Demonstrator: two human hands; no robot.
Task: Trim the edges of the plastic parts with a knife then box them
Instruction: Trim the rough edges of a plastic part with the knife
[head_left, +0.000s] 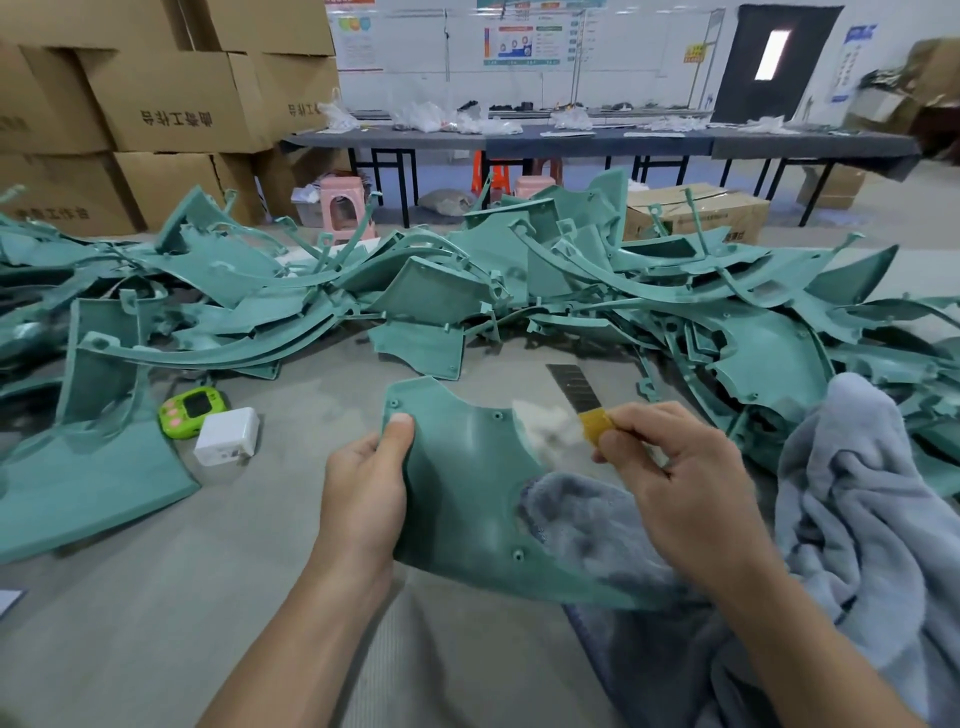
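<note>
Left hand grips the left edge of a teal plastic part, thumb on its upper face. The part lies between the hands, partly over a grey towel, with its long axis running far-left to near-right. Right hand, fingers curled round a knife, holds the blade pointing away, just beside the part's notched right edge. Beyond is a pile of parts, then cardboard boxes.
</note>
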